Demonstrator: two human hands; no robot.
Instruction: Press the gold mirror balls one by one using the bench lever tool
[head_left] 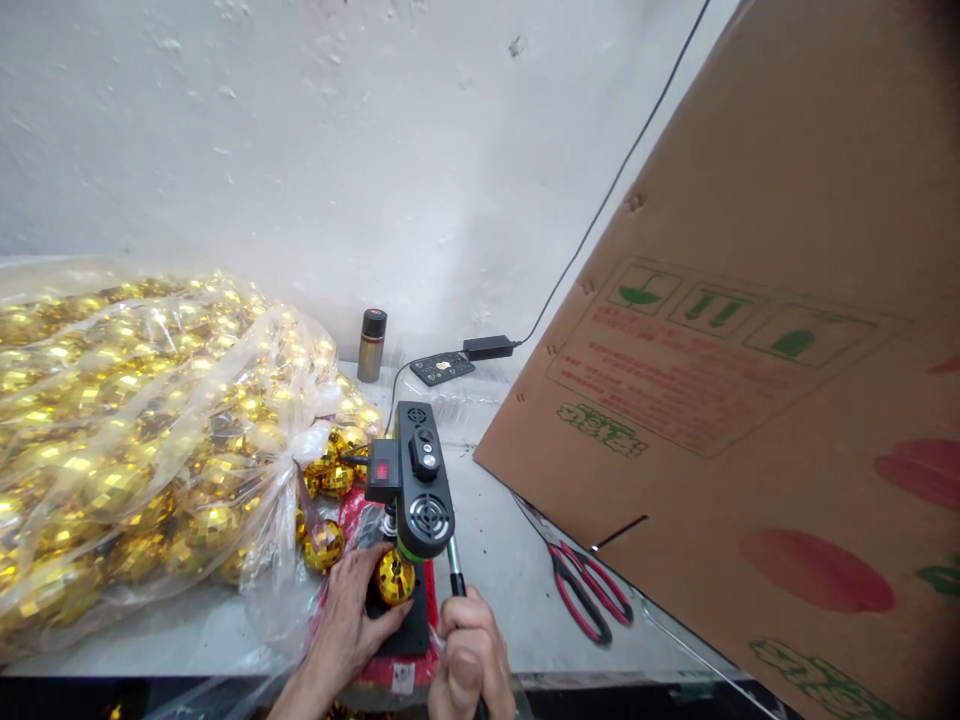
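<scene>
My left hand pinches a small gold mirror ball on the black base of a small black bench press with a red lit display. My right hand is wrapped round the black grip of the press lever, just right of the ball. The press head sits directly above the ball. More loose gold mirror balls lie to the left of the press.
A large clear plastic bag of gold mirror balls fills the left of the table. Red-handled scissors lie right of the press. A big tilted cardboard box stands at right. A brown canister, power adapter and cable lie by the wall.
</scene>
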